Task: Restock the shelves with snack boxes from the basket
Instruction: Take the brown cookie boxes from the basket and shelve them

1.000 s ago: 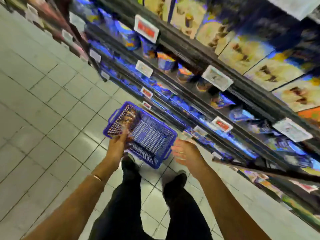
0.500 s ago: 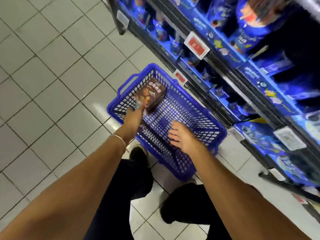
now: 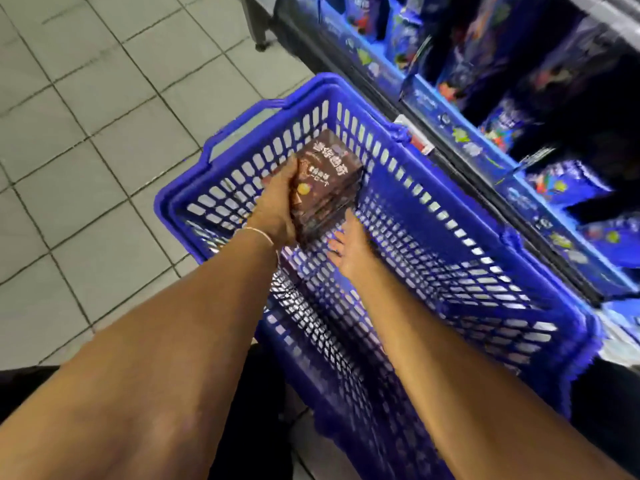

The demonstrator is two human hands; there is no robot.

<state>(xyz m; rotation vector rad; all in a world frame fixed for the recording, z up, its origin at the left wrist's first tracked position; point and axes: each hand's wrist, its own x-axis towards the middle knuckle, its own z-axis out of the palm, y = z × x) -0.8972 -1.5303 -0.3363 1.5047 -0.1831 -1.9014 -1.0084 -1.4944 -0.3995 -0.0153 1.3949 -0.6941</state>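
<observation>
Brown snack box inside the blue basket, tilted near the far left corner, white lettering too blurred to read. Gripped along its left side by the left hand, fingers curled round it; right hand flat, fingers straight, fingertips at the box's near edge. Shelves just beside the basket's right rim, floor tiles to the left.

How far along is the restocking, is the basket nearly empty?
Nearly done, it seems: the basket shows mostly bare mesh, and the shelves beside it look well stocked. In hand: the left hand grips a brown snack box inside the basket, the right hand open beside it. Left: lifting that box onto a shelf.
</observation>
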